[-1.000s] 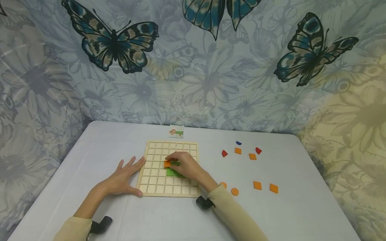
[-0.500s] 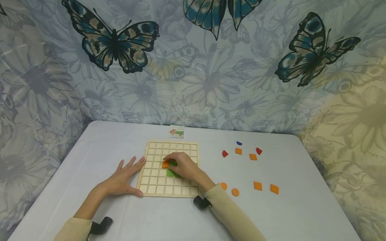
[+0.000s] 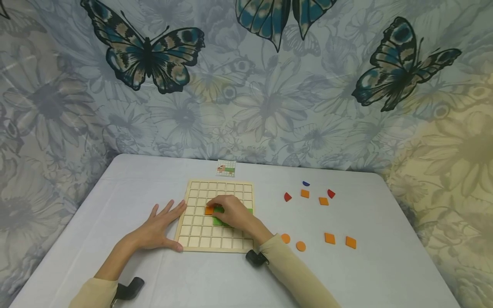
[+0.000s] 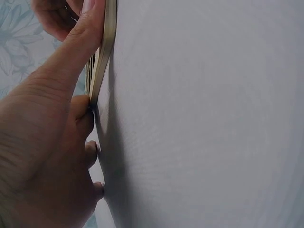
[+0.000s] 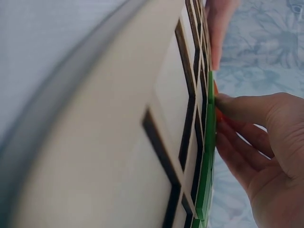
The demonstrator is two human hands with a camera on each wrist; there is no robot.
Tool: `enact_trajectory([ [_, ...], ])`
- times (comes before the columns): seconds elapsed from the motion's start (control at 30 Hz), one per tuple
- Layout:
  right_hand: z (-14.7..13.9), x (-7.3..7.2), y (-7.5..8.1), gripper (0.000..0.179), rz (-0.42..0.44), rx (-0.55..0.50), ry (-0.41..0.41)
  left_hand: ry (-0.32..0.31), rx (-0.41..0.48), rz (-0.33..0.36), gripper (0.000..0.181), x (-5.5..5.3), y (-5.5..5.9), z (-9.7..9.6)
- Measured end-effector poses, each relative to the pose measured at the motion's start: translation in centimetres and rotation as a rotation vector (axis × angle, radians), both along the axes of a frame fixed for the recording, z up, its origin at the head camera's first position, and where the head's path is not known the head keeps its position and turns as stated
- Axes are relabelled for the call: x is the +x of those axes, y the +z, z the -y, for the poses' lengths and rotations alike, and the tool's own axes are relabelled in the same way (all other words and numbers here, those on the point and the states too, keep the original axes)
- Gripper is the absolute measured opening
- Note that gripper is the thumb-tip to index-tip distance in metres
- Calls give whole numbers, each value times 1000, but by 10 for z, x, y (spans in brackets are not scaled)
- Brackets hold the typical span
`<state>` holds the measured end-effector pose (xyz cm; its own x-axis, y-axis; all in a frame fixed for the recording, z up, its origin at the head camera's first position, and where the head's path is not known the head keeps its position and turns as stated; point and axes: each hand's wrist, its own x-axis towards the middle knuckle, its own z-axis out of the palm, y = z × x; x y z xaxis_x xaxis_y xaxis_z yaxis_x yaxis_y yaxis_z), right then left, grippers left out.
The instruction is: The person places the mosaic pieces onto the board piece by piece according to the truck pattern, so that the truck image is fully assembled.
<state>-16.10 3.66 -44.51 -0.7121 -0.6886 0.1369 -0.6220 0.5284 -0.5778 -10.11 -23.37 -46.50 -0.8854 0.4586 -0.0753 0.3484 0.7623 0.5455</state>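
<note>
A square wooden grid board [image 3: 196, 231] lies on the white table. My right hand [image 3: 236, 213] is over its middle, pinching an orange square tile [image 3: 209, 211] between thumb and fingers. Green tiles [image 3: 218, 221] sit in the grid cells beside and under that hand, which hides some of them. In the right wrist view the thumb presses on the orange tile just past a row of green tiles [image 5: 207, 128]. My left hand [image 3: 155, 229] rests spread on the table, with fingertips and thumb against the board's left edge [image 4: 102, 61].
A small picture card [image 3: 226, 168] lies behind the board. To the right are several loose orange tiles [image 3: 329, 238], two orange discs [image 3: 301, 246], two red pieces [image 3: 287, 197] and a blue half-round piece [image 3: 306, 183]. A patterned butterfly cloth [image 3: 269, 107] hangs behind the table.
My right hand has slid the orange tile a little to the left along the board, uncovering a green tile at the board's right side. The left hand has stayed in place.
</note>
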Motion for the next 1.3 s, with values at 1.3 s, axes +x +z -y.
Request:
enact_trajectory([
  [1.3,-63,-15,17,30,-37,-105,-190,-5,4,-6,129,1,1,-1],
])
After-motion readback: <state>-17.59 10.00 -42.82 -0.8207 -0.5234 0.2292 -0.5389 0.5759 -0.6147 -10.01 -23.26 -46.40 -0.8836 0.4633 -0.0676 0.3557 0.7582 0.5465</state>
